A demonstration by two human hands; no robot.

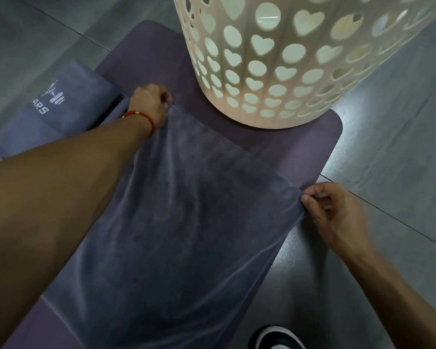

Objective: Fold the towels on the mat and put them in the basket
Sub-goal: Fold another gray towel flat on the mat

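A grey-blue towel (pixel 186 222) lies spread on the purple mat (pixel 300 144), its long side running from the near edge toward the basket (pixel 275 71). The left hand (pixel 150 104) pinches its far left corner, and the right hand (pixel 335 210) pinches its far right corner. A folded towel (pixel 53 107) lies at the left.
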